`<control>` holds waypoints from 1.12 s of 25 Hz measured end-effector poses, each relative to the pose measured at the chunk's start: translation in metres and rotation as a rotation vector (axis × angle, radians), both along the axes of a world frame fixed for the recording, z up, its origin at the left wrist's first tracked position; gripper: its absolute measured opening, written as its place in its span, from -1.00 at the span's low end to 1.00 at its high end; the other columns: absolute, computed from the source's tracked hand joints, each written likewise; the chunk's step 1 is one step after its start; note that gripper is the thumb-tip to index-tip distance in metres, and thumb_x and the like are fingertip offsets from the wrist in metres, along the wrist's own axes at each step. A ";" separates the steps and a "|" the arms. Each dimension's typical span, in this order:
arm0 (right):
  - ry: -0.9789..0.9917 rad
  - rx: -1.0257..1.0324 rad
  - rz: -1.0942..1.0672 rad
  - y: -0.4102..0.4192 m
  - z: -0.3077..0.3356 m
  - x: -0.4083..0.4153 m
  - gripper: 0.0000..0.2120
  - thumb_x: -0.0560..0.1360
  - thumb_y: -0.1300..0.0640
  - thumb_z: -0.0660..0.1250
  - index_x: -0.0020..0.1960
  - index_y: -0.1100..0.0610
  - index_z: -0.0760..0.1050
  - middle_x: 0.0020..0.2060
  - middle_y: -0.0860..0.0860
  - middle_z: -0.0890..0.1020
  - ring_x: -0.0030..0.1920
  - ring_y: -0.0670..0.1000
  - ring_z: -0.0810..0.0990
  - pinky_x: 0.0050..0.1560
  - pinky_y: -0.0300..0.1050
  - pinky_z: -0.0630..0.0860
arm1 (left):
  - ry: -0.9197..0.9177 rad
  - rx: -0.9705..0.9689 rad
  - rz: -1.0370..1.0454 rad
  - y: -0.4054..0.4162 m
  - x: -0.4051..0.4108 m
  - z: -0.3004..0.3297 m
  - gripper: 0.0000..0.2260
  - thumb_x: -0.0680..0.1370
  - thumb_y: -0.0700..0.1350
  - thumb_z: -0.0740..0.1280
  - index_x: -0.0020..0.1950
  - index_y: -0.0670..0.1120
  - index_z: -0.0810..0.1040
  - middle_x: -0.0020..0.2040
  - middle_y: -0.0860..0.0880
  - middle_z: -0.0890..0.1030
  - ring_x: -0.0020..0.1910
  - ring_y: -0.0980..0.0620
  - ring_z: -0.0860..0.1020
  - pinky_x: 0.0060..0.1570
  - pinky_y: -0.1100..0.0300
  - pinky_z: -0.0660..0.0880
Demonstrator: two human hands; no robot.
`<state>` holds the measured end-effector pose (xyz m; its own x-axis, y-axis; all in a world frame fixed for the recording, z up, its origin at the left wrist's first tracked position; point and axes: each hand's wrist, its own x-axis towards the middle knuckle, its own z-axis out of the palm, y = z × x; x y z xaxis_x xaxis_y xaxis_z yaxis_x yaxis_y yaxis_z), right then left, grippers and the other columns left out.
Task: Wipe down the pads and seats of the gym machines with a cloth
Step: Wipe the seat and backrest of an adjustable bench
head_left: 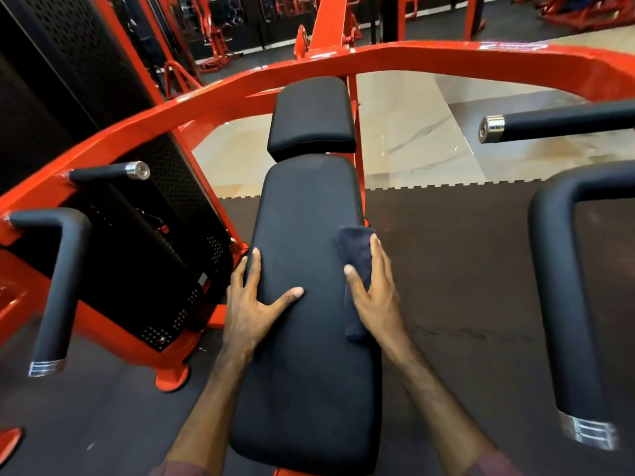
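Observation:
A long black back pad (302,355) of a red gym machine runs up the middle of the view, with a smaller black head pad (311,115) above it. My left hand (252,304) lies flat on the pad's left edge, fingers spread and thumb across the top. My right hand (372,290) presses a dark blue folded cloth (357,255) against the pad's right edge, fingers straight over the cloth. The cloth's lower end hangs below my palm.
A curved red frame bar (395,55) arcs behind the pads. Black padded handles stand at the left (60,286) and right (563,304), with chrome-tipped grips above them. A black perforated weight-stack cover (165,262) stands left. Dark rubber matting (457,262) meets pale marble floor behind.

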<state>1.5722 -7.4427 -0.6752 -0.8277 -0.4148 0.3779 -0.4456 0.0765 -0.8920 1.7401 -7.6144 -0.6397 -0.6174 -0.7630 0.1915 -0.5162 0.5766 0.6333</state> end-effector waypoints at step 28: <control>0.569 0.651 -0.236 -0.158 0.156 -0.117 -0.54 0.62 -0.30 0.22 0.30 0.02 0.50 0.26 0.08 0.59 0.27 0.25 0.52 0.23 0.23 0.45 | -0.056 -0.024 -0.021 -0.004 0.004 0.001 0.02 0.35 0.61 0.34 0.61 0.47 -0.21 0.69 0.20 -0.03 0.60 -0.08 0.19 0.57 -0.05 0.22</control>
<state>1.4556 -7.6003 -0.5188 -0.6774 -0.5333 0.5066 -0.7161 0.6356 -0.2884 1.7444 -7.6183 -0.6386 -0.6435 -0.7453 0.1744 -0.5379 0.6024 0.5898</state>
